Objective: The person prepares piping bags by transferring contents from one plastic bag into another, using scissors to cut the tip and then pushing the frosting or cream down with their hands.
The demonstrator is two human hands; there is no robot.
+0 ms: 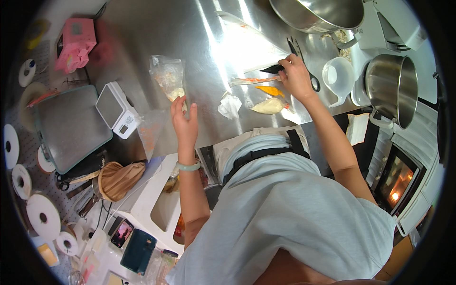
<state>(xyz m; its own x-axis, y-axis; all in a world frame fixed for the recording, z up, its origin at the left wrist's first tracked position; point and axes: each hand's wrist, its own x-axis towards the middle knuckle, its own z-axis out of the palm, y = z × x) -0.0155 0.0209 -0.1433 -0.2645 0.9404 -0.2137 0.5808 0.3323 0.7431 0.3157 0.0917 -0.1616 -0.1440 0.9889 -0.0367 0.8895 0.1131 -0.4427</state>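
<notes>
My left hand (185, 123) is over the steel worktop, thumb and fingers apart, at the narrow end of a clear piping bag (170, 80) with pale filling and orange smears. Whether it touches the bag is unclear. My right hand (297, 78) has its thumb and fingertips close together beside the edge of a large clear plastic piping bag (254, 50). Under it lie black-handled scissors (315, 82), partly hidden. An orange-smeared, flattened plastic strip (254, 81) reaches towards its thumb. Nearer me are a small yellow-filled bag (269, 91), a cream-filled bag (268, 106) and a crumpled white tissue (229, 106).
A white digital scale (115, 108), a glass-edged tray (73, 128) and an orange-smeared bag (149, 131) are at left. At right stand a clear measuring cup (338, 80), a steel pot (386, 89) and a large steel bowl (317, 14). A lit oven (397, 180) is lower right.
</notes>
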